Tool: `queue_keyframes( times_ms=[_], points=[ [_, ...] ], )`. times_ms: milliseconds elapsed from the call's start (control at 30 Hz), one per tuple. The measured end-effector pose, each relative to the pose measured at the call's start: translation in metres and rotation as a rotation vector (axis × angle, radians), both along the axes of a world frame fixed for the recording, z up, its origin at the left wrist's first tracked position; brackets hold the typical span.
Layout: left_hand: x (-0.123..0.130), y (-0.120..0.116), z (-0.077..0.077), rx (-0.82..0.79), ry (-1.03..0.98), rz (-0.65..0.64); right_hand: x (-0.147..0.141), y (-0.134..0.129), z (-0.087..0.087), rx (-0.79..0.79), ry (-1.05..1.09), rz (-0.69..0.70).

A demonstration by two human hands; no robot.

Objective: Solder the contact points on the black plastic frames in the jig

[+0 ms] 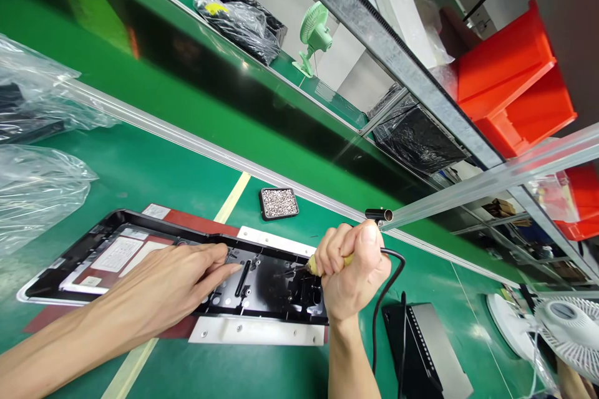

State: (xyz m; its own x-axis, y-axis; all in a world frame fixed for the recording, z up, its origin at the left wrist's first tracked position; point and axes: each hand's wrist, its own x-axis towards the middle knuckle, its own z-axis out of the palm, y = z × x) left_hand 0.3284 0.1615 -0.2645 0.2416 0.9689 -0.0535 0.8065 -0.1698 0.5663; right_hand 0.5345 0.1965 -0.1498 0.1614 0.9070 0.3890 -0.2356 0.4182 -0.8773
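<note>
A long black plastic housing lies inner side up, with bosses and ribs, between two white fixture strips on a reddish-brown board. My right hand is wrapped round the yellow handle of a soldering iron with a black cord. Its thin tip points left, down into the housing's right part. My left hand lies over the housing's middle, fingers bent and close together, thumb towards the bosses. Whatever its fingertips hold is hidden. Behind the housing sits a small black tray of tiny metal pieces.
At right stand a dark grey panel and a white fan. Plastic bags lie at left. A metal rail with a short black tube rises behind my right hand. Red bins sit on the upper shelf.
</note>
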Motion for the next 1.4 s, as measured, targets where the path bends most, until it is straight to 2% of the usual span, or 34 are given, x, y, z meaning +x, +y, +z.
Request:
queue_keyframes(
  times_ms=[1100,1400],
  points=[
    [0.001,-0.0006,-0.0013,-0.05,0.03,-0.005,-0.0003,-0.0016,0.0007,-0.012,0.018,-0.012],
    [0.0019,-0.0005,0.0012,-0.036,-0.057,0.03,-0.0013,-0.002,0.001,-0.013,0.013,-0.022]
  ],
)
